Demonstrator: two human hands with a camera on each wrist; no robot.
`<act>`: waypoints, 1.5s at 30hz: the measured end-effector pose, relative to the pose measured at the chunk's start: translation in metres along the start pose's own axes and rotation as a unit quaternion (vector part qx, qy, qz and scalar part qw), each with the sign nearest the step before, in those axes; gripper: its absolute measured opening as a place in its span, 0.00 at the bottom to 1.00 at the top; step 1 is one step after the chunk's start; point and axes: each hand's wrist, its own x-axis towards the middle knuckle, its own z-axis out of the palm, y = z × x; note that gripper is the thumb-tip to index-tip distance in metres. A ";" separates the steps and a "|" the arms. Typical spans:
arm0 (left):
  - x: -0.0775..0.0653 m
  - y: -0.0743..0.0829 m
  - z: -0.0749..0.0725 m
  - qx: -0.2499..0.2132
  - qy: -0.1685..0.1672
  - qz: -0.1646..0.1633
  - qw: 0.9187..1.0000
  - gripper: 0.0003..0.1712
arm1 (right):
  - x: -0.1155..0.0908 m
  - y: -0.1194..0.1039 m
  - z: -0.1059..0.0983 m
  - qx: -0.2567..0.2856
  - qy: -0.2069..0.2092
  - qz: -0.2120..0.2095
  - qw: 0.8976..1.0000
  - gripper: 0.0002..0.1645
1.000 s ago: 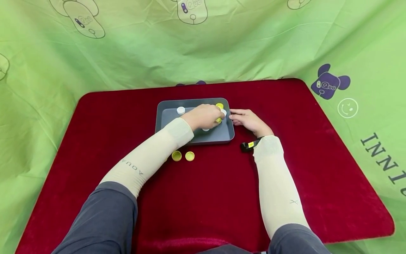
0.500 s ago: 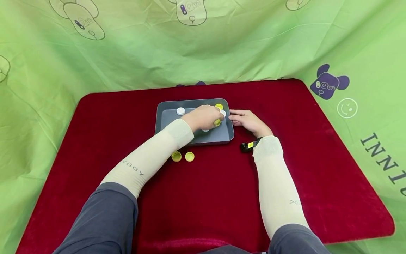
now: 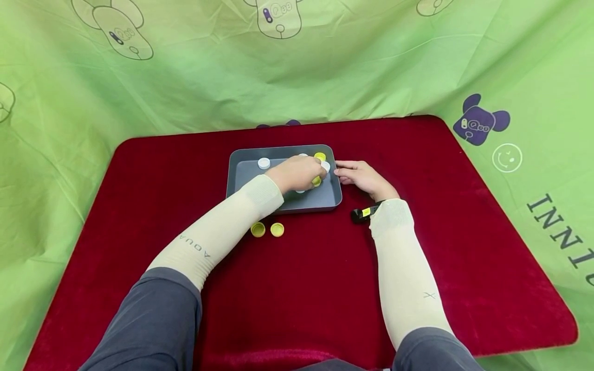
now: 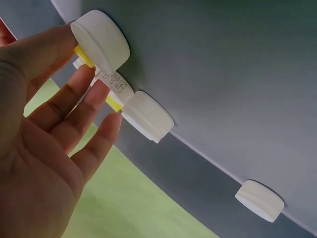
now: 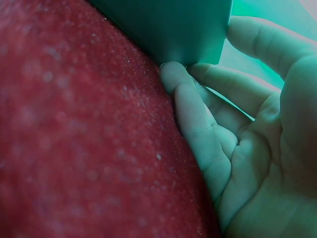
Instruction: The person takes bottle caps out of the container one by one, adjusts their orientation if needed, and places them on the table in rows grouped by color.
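Note:
My left hand (image 3: 299, 171) reaches into a grey rectangular tray (image 3: 327, 198) and pinches a yellow bottle cap (image 3: 316, 181). In the left wrist view this cap is mostly hidden behind a white cap (image 4: 101, 39) close to the fingertips. More caps surround the hand: a white cap (image 3: 325, 166) and a yellow cap (image 3: 320, 155) near the tray's right end, and another white cap (image 3: 264, 163) at the back left. With fingers extended, my right hand (image 3: 364, 178) touches the tray's right outer wall. In the right wrist view, thumb and fingertips meet the tray wall (image 5: 173, 32).
Two yellow caps (image 3: 277, 229) lie on the red cloth in front of the tray, one partly hidden by the left forearm. The red-covered table (image 3: 297, 288) extends all around. A green printed curtain (image 3: 195, 77) hangs behind it. A black device (image 3: 364, 213) sits at the right wrist.
The yellow cap in my left fingers has shifted slightly toward the near side of the tray. My right hand stays at the tray wall.

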 end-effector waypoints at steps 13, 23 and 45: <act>-0.001 -0.002 0.001 -0.006 0.016 0.018 1.000 0.11 | -0.001 0.000 0.000 -0.001 -0.002 -0.007 1.000 0.30; -0.007 0.000 -0.002 -0.021 0.018 0.004 1.000 0.14 | -0.001 0.003 0.000 0.004 0.001 -0.003 1.000 0.29; -0.018 0.000 -0.013 -0.010 0.019 0.004 1.000 0.20 | 0.000 0.001 0.000 -0.003 0.003 -0.002 1.000 0.29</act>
